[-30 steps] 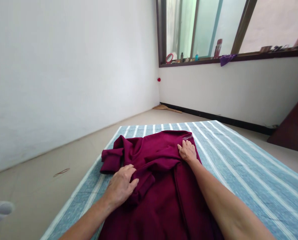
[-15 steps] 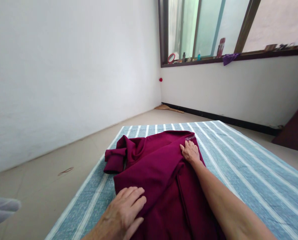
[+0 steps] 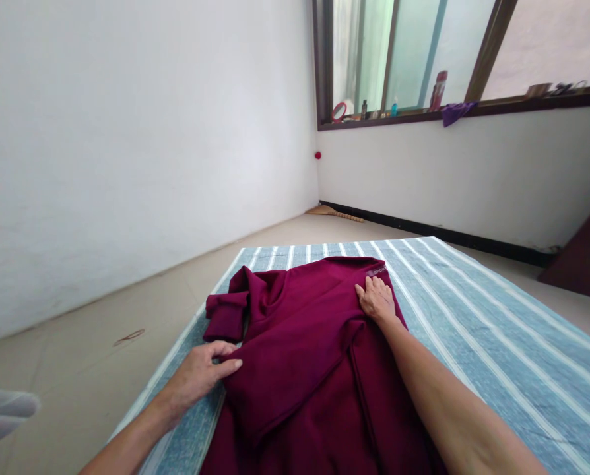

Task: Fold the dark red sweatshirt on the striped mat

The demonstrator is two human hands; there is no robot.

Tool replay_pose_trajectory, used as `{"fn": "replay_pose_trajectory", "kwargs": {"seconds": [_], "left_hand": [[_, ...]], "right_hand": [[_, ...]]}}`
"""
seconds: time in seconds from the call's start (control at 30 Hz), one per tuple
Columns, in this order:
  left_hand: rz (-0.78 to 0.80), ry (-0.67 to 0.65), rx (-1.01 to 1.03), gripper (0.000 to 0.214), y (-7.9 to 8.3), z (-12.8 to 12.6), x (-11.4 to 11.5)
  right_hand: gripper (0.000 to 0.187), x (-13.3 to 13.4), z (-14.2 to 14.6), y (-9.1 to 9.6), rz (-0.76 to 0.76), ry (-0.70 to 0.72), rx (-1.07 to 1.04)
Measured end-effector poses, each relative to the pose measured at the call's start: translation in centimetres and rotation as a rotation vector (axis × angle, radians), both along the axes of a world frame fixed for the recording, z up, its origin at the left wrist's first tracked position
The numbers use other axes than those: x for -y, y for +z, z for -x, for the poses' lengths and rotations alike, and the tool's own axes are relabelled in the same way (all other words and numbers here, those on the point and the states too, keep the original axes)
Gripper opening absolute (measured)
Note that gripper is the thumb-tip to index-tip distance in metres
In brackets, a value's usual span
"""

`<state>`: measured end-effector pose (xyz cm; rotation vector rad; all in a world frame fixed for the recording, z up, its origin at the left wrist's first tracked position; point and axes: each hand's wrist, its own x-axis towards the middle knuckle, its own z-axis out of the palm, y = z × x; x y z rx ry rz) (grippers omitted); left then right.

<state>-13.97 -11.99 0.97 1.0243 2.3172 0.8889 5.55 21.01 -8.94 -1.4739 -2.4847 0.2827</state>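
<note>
A maroon long-sleeved top (image 3: 295, 369) lies partly folded on a blue-and-white striped cloth (image 3: 473, 316). Light lettering shows near its upper right corner, and a bent sleeve end (image 3: 226, 316) sticks out at the left. My left hand (image 3: 200, 373) pinches the left edge of a folded-over layer between thumb and fingers. Flat on the upper right of the top rests my right hand (image 3: 375, 298), its fingers a little spread and just below the lettering. The bottom of the garment runs out of view.
White walls meet in the corner behind the striped surface. A broom (image 3: 334, 212) lies on the floor (image 3: 101, 376) there. A thin loop of cord (image 3: 129, 337) is on the floor at the left. The window sill holds a pink bottle (image 3: 438, 90), a purple cloth (image 3: 457, 113) and a round mirror (image 3: 339, 111).
My left hand has moved left and away from me, from lying over the fabric to pinching the folded layer's left edge. My right hand has stayed in place.
</note>
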Motion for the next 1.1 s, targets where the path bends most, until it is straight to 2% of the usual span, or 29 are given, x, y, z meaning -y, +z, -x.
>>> {"fn": "replay_pose_trajectory", "kwargs": {"seconds": [0.07,0.17,0.2,0.27,0.33,0.4,0.47,0.57,0.7,0.83,0.97,1.1], "left_hand": [[-0.07,0.021,0.043,0.025,1.9,-0.3,-0.7],[-0.177,0.001,0.002,0.022,6.3,-1.0,-2.3],[-0.23,-0.029,-0.037,0.02,8.1,-1.3,-2.9],[-0.355,-0.177,-0.092,0.018,11.3,-2.0,-4.2],[-0.321,-0.285,-0.211,0.02,13.7,-2.6,-5.4],[-0.164,-0.33,-0.392,0.023,14.8,-2.6,-6.5],[0.019,-0.329,-0.511,0.023,14.8,-2.0,-7.1],[0.174,-0.28,-0.474,0.024,13.7,-0.5,-6.8],[0.145,-0.157,-0.266,0.03,12.1,0.8,-5.5],[0.095,-0.086,-0.126,0.034,11.1,1.0,-5.4],[0.074,-0.063,-0.056,0.036,11.0,0.5,-6.1],[0.056,-0.068,-0.061,0.034,10.8,0.0,-6.4]], "right_hand": [[0.061,0.0,0.0,0.0,0.004,-0.006,-0.002],[0.061,0.0,0.0,0.2,0.006,-0.011,-0.007],[0.061,0.1,0.0,0.2,0.006,-0.01,-0.008],[0.062,0.1,0.0,0.3,0.005,-0.006,-0.01],[0.062,0.1,-0.1,0.4,0.005,-0.003,-0.014],[0.062,0.1,-0.1,0.5,0.005,-0.003,-0.021],[0.061,0.2,-0.1,0.5,0.005,-0.005,-0.034],[0.062,0.3,0.0,0.4,0.016,-0.007,-0.061],[0.062,0.0,0.0,0.7,0.045,-0.009,-0.107],[0.055,-0.3,-0.7,2.2,0.021,0.026,-0.178],[0.041,2.1,-2.6,4.8,-0.08,0.187,-0.252],[0.02,6.8,-4.9,6.5,-0.158,0.498,-0.266]]}}
